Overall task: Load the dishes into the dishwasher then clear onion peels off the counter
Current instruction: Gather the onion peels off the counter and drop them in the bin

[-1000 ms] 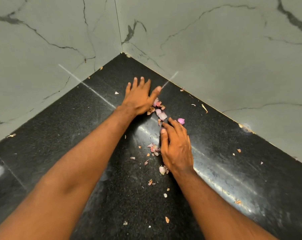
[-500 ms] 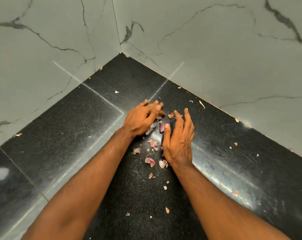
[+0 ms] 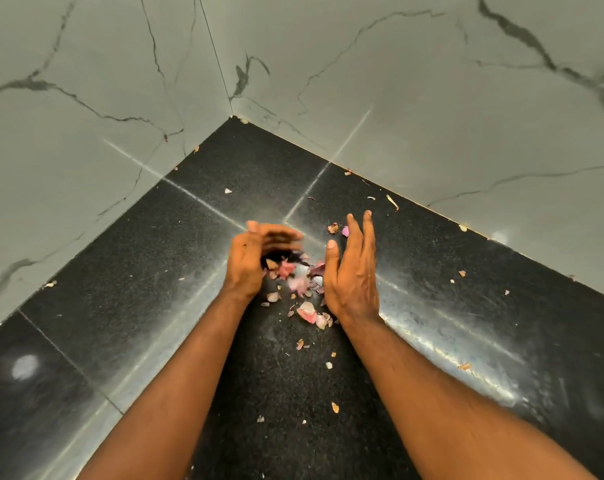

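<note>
Hands, left (image 3: 250,263) cupped with blurred fingers, right (image 3: 352,271) straight-fingered, flank onion peels (image 3: 298,277) on counter (image 3: 449,306).

surface (image 3: 432,306): black speckled stone, polished, glossy, streaked with light glare | walls (image 3: 432,98): pale marble-look tile, dark veining, smooth, soft sheen | onion peels (image 3: 298,277): thin, papery, dry, pink to tan, matt | thin seam lines cross the surface
</note>
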Action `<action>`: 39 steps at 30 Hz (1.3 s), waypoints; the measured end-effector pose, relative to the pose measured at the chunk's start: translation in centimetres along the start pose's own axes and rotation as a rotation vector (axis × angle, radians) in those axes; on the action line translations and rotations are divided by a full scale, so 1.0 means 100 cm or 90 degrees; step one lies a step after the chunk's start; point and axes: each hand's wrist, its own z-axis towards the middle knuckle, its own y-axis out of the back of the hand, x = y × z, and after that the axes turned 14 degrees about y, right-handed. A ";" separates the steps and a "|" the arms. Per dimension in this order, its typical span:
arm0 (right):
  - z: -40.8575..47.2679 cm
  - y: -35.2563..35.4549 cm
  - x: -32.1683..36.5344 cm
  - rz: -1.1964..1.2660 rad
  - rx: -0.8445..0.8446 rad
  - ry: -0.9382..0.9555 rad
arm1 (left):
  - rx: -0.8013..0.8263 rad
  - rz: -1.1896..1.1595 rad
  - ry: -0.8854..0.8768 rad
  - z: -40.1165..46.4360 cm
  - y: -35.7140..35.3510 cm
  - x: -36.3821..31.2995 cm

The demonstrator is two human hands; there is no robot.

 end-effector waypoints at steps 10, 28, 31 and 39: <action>0.001 -0.001 -0.003 0.020 0.023 -0.011 | -0.099 0.109 -0.030 -0.017 -0.013 -0.003; -0.010 0.004 0.016 0.058 0.264 0.101 | -0.138 -0.050 -0.007 0.001 0.007 0.004; -0.036 0.014 0.023 0.213 0.100 0.068 | -0.146 -0.054 -0.009 0.001 0.008 0.007; 0.007 -0.001 0.009 -0.104 0.261 0.011 | -0.154 -0.100 0.007 0.002 0.007 0.002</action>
